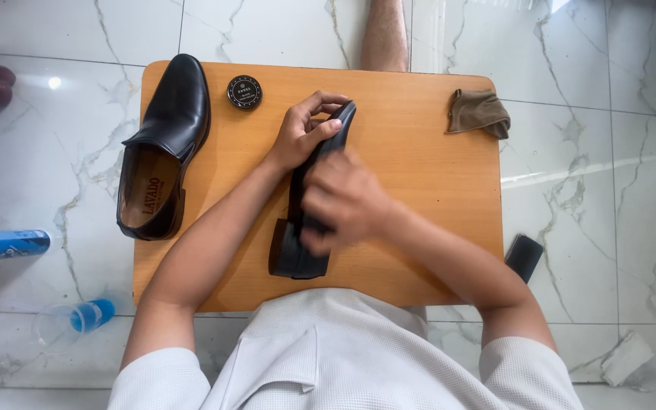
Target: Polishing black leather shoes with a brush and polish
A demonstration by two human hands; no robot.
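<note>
A round black polish tin [244,92] sits shut near the far edge of the wooden tabletop [419,250], its lid on, so what is inside cannot be seen. On the marble floor [609,212] to the left, a blue drinks can [5,245] lies on its side, and nearer the person a clear plastic cup [70,323] lies tipped over with something blue inside.

At the middle of the tabletop a black leather shoe [298,254] lies turned on its side, heel toward the person, toe pointing away. The left hand [305,133] is clamped around the toe end, fingers curled over the top. The right hand [343,201] is blurred and lies across the middle of the shoe, hiding that part; whether it grips anything cannot be told.

A second black shoe [165,148] stands upright on the left side of the tabletop, well apart from the hands, opening upward. A crumpled brown cloth [480,112] lies at the far right corner. A dark phone [524,257] lies on the floor just beside the right edge.
</note>
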